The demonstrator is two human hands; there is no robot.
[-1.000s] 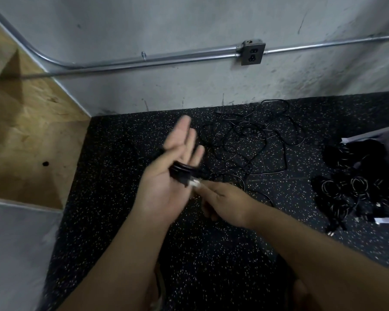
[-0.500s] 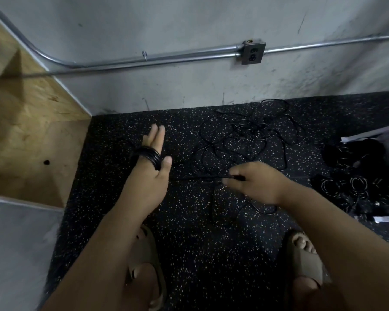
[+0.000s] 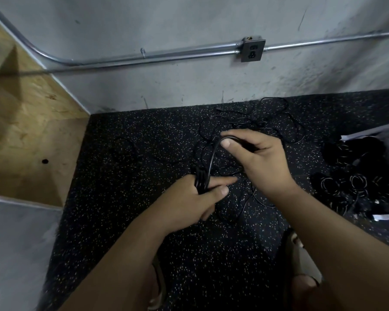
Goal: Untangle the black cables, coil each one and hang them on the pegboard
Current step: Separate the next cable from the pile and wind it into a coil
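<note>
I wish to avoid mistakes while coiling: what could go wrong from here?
1. The strand pinched by the right hand seems to lead back into the tangle on the floor; pulling hard may tighten a knot or drag other cables.
2. The coil is held on the left hand mostly by the thumb; loops may slip off.

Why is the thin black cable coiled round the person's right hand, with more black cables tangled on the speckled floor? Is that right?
Not quite. The head view shows the thin black cable coiled round the left hand; the right hand only pinches its loose length. More black cables do lie tangled on the speckled black floor.
</note>
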